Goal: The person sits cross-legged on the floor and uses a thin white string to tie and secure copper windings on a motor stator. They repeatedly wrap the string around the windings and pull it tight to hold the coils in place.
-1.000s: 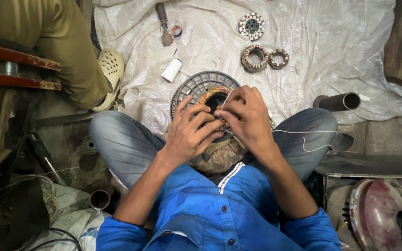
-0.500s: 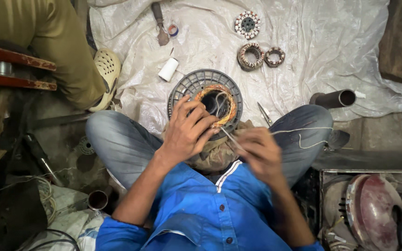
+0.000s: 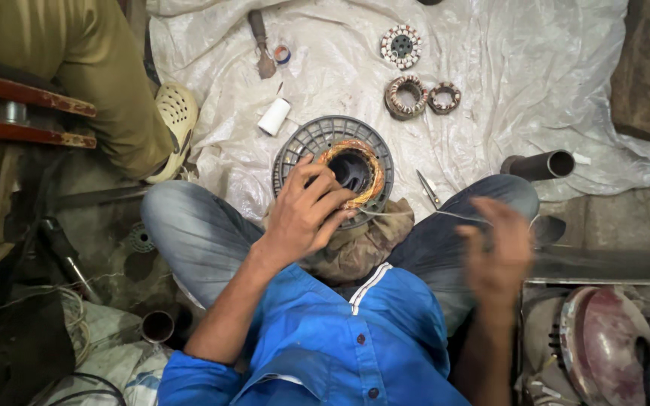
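Note:
A round copper-wound motor coil [image 3: 353, 170] sits in a grey ribbed plastic housing [image 3: 311, 141] between my crossed knees, on a brown cloth [image 3: 362, 248]. My left hand [image 3: 306, 214] grips the coil's near rim, fingers curled over the winding. My right hand [image 3: 499, 252] is blurred, out over my right knee, pinching a thin white thread [image 3: 445, 214] that runs back to the coil.
A white sheet [image 3: 490, 113] carries three smaller wound coils [image 3: 408, 95], a white thread spool [image 3: 273, 117], a brush [image 3: 261, 45] and small scissors [image 3: 427, 188]. A metal pipe [image 3: 539, 165] lies right. Another person's leg [image 3: 99, 90] and sandal are left.
My right hand has pulled away from the coil, out to the right and toward me, drawing the thread taut. My left hand stays on the coil.

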